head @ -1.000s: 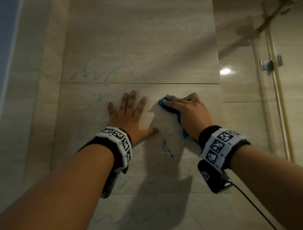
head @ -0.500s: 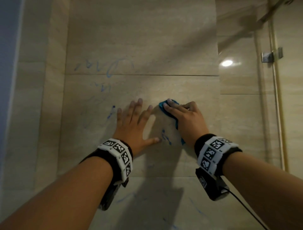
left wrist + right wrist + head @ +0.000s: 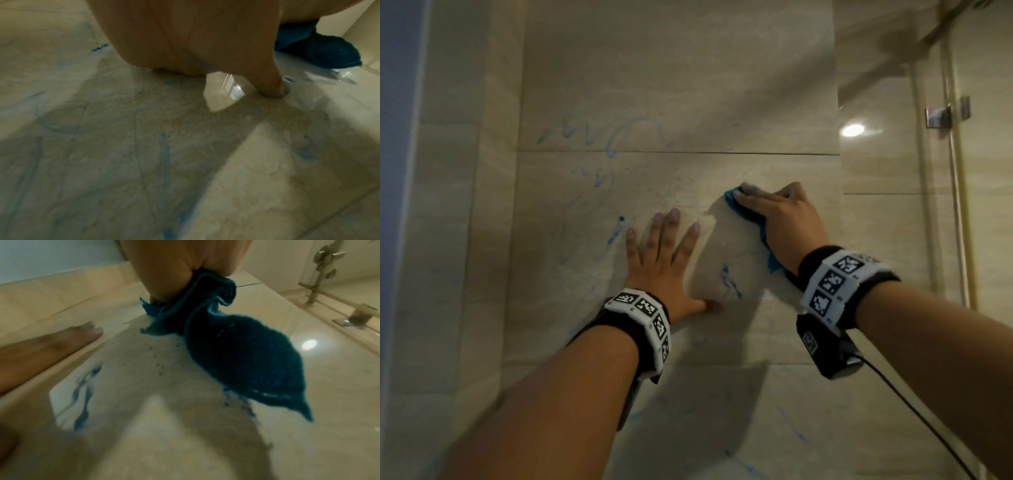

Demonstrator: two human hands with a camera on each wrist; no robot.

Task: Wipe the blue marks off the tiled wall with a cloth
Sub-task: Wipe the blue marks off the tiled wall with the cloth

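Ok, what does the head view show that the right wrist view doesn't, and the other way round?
Head view only: the faint blue scribbles above the tile joint, and the right hand from above, pressing the blue cloth on the beige tiled wall. Right wrist view only: the cloth's bunched folds and its loose corner. Both: the dark blue squiggle near the flat left hand, unwiped.

Bare forearms, black wristbands [image 3: 849, 284] with white square-coded tags, black cable [image 3: 914, 414] off the right one

Cloth [image 3: 746, 212] mostly under right hand [image 3: 784, 222]
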